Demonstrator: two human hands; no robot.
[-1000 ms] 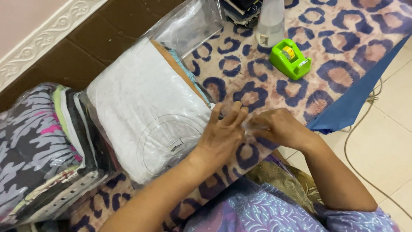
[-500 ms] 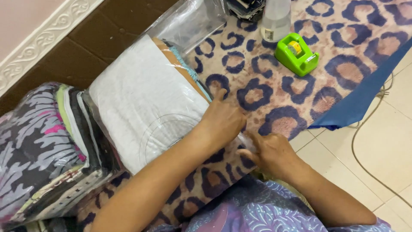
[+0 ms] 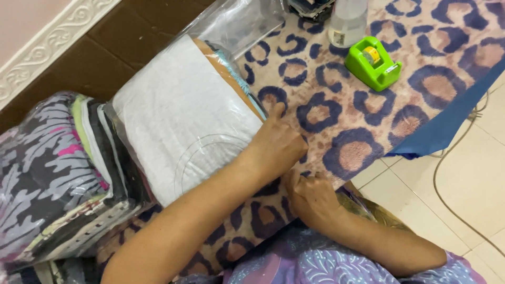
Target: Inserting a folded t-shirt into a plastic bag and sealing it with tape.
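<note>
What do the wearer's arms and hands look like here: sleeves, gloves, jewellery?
Both forearms are bare, and so are the left hand and right hand: no gloves, and no rings or watch visible. A purple-blue patterned garment shows at the bottom edge, near the right arm.

Pale tiled floor [image 3: 473,173], dark brown wall [image 3: 131,42]

The right hand [image 3: 314,197] lies partly beneath the left hand [image 3: 276,147]; its fingertips are hidden, so what it pinches cannot be told. At 12 o'clock the top edge cuts off the clear plastic bottle [image 3: 347,22] and a dark object [image 3: 310,8] beside it, kind indeterminate. At 9 o'clock the left edge crops the stack of bagged patterned fabrics [image 3: 50,173]. The white cord [image 3: 447,179] leaves the frame at 4 o'clock. The left hand covers the near corner of the bagged white cloth [image 3: 179,115].
</note>
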